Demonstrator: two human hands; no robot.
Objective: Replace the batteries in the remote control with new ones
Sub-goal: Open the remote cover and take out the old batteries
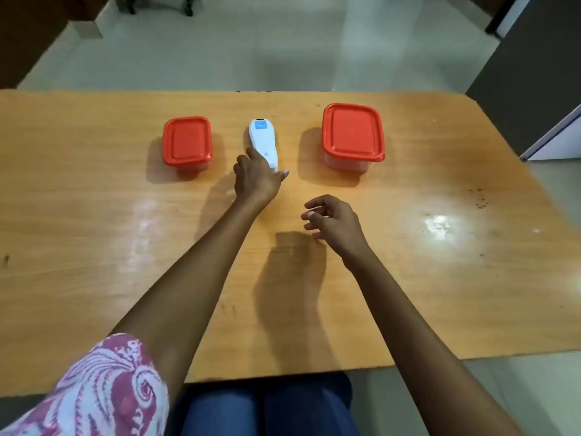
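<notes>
A white remote control (263, 140) lies face down on the wooden table (94, 215), its blue label at the far end. My left hand (256, 180) reaches over its near end, fingers on its left side and thumb at its right; the grip looks loose and the remote still rests on the table. Nearer to me and to the right, my right hand (333, 220) hovers above the table with its fingers curled apart and nothing in it. No batteries are visible.
Two clear plastic boxes with red lids flank the remote: a smaller one (186, 142) on the left and a larger one (352, 133) on the right. A grey cabinet (528, 73) stands by the table's far right corner.
</notes>
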